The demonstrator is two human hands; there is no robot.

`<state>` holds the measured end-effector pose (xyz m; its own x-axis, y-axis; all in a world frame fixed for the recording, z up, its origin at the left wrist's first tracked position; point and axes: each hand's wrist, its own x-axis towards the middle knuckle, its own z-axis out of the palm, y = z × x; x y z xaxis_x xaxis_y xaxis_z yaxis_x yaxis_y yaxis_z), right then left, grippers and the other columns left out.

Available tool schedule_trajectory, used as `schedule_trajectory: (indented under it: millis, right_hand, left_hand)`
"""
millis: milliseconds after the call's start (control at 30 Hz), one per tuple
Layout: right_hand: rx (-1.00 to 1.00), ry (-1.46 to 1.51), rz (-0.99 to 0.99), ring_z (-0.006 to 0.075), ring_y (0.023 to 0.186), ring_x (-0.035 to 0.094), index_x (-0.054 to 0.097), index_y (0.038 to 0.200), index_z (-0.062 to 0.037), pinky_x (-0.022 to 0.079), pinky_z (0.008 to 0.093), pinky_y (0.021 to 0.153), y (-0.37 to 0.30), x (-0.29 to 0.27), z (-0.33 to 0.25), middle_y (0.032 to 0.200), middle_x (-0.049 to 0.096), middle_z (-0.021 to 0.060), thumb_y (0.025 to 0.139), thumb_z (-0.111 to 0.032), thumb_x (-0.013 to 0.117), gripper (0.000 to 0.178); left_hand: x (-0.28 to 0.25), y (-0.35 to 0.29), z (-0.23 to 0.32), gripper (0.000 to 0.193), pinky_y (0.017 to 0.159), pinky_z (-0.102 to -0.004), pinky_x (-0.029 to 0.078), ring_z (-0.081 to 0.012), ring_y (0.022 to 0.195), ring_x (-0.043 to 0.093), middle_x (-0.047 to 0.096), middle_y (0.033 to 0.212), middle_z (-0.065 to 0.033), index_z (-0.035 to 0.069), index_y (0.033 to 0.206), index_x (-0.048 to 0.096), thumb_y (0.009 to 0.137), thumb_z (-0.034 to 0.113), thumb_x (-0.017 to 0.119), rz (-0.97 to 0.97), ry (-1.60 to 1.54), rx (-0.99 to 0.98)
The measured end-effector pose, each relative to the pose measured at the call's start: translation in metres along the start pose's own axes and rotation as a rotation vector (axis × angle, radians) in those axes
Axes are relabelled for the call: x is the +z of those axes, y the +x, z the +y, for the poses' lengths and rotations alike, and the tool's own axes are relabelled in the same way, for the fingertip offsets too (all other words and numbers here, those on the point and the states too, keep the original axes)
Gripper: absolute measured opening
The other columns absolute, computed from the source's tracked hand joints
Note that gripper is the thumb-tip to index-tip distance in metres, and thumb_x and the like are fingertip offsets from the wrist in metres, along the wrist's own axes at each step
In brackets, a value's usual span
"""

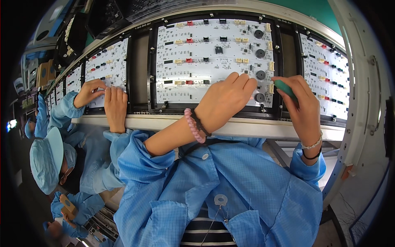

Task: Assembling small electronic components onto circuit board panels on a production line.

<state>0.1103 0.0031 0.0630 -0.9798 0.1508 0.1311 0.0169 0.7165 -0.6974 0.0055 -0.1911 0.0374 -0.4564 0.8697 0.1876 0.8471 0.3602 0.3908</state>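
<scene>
Right of center frame, our right fingers (294, 81) grasp a green object (284, 88) at the white circuit board's (201, 51) edge, apparently mid-handwork; precise aim seems needed next. We cannot tell our left fingers' (237, 82) hold.

Looks steeply down from the person's head, through a wide fisheye lens; faces the bench edge (267, 128) and, beyond it, the middle circuit panel (230, 53) in the upper centre; sits close above the left hand (227, 96) and right hand (300, 99), with the blue smock (247, 173) across the lower middle; reaches leftward to a co-worker's pale blue cap (46, 160); bends straight edges toward the rim, darkening at the corners.
</scene>
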Motion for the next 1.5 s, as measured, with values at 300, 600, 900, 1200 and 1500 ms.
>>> schedule_trajectory:
  millis: [300,600,900,1200,1500]
  right_hand:
    - [0.022,0.120,0.005,0.0184,0.077,0.059,0.067,0.112,-0.0028,0.044,0.0259,0.063,0.013,0.001,-0.004,0.094,0.060,0.0102,0.088,0.010,0.059,0.029]
    - [0.050,0.132,0.007,0.0155,0.074,0.057,0.068,0.112,-0.0034,0.042,0.0250,0.061,0.014,0.007,-0.004,0.092,0.060,0.0092,0.088,0.009,0.059,0.028]
    - [0.067,0.095,0.023,0.0141,0.074,0.057,0.069,0.112,-0.0041,0.041,0.0243,0.060,0.012,0.008,-0.007,0.092,0.060,0.0086,0.089,0.009,0.059,0.028]
    - [-0.047,0.077,0.104,0.0145,0.078,0.058,0.067,0.109,0.0003,0.043,0.0244,0.063,0.012,0.000,-0.002,0.096,0.061,0.0089,0.093,0.005,0.055,0.020]
    - [-0.169,0.135,0.584,0.0118,0.072,0.051,0.064,0.105,0.0003,0.039,0.0247,0.059,0.008,-0.019,0.022,0.095,0.061,0.0077,0.107,-0.028,0.037,0.039]
  left_hand:
    - [-0.026,0.023,-0.074,0.020,0.071,-0.0352,0.052,-0.0246,0.090,0.060,0.061,0.095,-0.0051,0.010,0.105,0.063,0.086,0.013,0.070,0.131,0.208,-0.087]
    - [-0.020,0.021,-0.069,0.012,0.073,-0.0332,0.052,-0.0238,0.089,0.057,0.059,0.091,-0.0049,0.007,0.092,0.060,0.083,0.009,0.067,0.114,0.030,-0.060]
    - [-0.012,0.015,-0.062,0.013,0.070,-0.0339,0.052,-0.0236,0.085,0.057,0.058,0.088,-0.0051,0.006,0.091,0.060,0.080,0.006,0.066,0.163,0.195,-0.063]
    - [-0.008,0.009,-0.067,0.017,0.070,-0.0349,0.051,-0.0242,0.085,0.059,0.063,0.093,-0.0046,0.006,0.098,0.062,0.084,0.009,0.070,0.147,0.189,-0.054]
    - [-0.019,0.007,-0.059,0.026,0.072,-0.0349,0.051,-0.0243,0.087,0.060,0.065,0.098,-0.0058,0.007,0.107,0.064,0.082,0.011,0.072,0.204,0.198,-0.037]
